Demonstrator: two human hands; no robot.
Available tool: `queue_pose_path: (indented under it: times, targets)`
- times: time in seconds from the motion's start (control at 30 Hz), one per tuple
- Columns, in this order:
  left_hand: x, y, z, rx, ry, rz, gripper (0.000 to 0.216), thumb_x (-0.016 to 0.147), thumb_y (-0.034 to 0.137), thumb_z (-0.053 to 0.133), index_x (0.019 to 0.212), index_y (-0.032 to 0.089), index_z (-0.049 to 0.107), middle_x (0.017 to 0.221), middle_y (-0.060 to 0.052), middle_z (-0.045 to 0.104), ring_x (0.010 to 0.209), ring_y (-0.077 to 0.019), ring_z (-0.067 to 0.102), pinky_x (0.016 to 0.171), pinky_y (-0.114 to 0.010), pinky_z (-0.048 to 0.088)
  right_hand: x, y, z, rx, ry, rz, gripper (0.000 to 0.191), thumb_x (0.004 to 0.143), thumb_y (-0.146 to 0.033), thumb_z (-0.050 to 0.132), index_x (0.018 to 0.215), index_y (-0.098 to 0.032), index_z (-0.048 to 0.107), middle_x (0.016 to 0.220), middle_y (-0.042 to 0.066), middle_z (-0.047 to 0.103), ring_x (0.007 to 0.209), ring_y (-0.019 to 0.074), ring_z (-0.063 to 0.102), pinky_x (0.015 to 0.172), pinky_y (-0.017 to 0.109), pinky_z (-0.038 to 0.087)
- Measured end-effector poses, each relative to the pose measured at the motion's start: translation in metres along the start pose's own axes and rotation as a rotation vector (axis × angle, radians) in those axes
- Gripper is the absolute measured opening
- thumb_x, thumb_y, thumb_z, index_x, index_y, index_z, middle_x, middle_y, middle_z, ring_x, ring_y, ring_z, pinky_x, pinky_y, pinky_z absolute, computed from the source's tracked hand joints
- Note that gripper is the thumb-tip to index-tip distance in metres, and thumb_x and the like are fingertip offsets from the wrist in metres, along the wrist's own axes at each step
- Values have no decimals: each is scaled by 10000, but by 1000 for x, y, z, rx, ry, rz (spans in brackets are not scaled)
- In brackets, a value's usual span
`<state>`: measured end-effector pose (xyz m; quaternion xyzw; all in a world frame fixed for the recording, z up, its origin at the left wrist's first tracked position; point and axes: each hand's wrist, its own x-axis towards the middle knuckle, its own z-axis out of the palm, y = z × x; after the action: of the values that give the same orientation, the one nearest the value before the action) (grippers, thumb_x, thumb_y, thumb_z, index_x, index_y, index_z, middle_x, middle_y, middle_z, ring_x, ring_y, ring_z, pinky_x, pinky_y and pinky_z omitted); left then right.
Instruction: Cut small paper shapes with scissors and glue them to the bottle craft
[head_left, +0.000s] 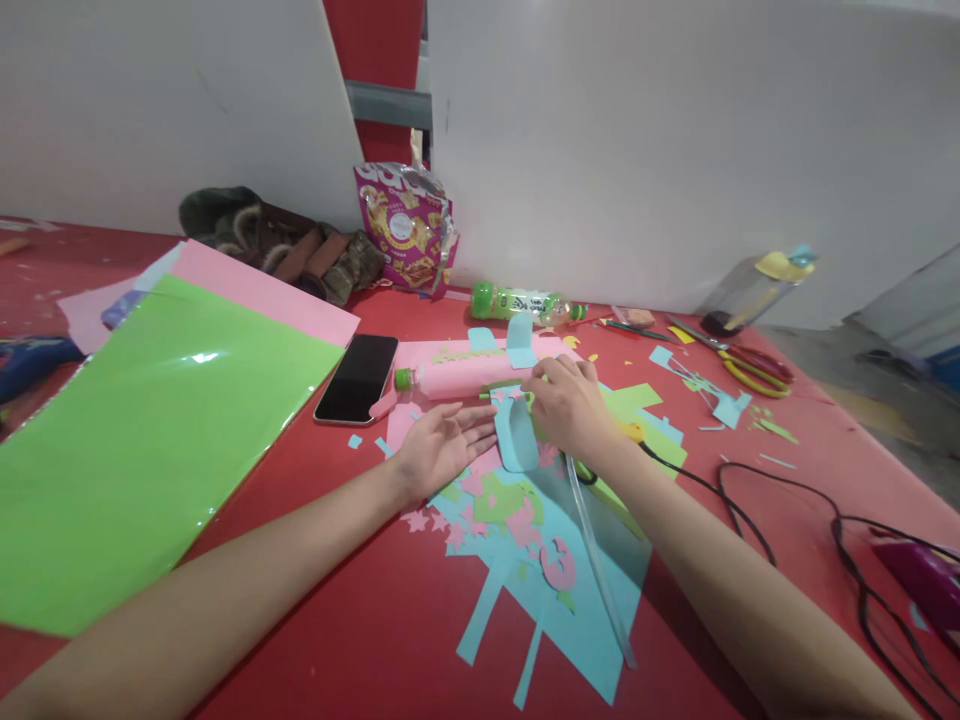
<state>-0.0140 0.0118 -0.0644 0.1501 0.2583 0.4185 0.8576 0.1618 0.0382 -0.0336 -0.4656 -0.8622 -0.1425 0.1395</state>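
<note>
A bottle wrapped in pink paper (465, 378), with a green cap, lies on its side in front of my hands. Light blue rounded paper flaps (520, 342) stand out from its far side. A similar blue flap (516, 435), edged with small pink pieces, hangs at the near side between my hands. My left hand (446, 448) is open, palm up, its fingertips beside that flap. At the bottle's right end, my right hand (568, 405) has its fingers curled down; what they pinch is hidden. Below it rests a clear glue stick (600, 560).
Pink, green and blue paper scraps (510, 505) cover the middle. A phone (357, 378) and green sheets (165, 430) lie left. Behind are a drink bottle (525, 303) and a snack bag (409, 230). Scissors (754, 368) and a black cord (840, 530) lie right.
</note>
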Motion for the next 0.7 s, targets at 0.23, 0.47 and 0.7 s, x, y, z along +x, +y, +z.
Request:
queue_pose_path:
  times: [0.23,0.47,0.7]
  targets:
    - [1,0,0,-5,-16,-4,333,704,263,398,824,45,620,872,-150,614,946,-223,514,955,-339,250,-2,-2,3,-30,-90,-7,186,731,-82,442,757,-172,603,882,90,512,796,211,375,666,330,219]
    - [0,0,1,-8,11,-7,338,719,256,383,821,42,624,901,-148,621,943,-221,518,959,-343,259,-2,-3,2,-17,-111,-19,177,712,-70,461,721,-175,603,885,91,511,807,217,375,664,334,228]
    - [-2,1,7,-12,26,-16,399,790,252,295,786,48,637,903,-122,641,935,-208,518,967,-326,267,-3,-3,-3,-6,-106,-26,210,715,-48,433,703,-176,599,886,93,515,805,215,384,664,338,242]
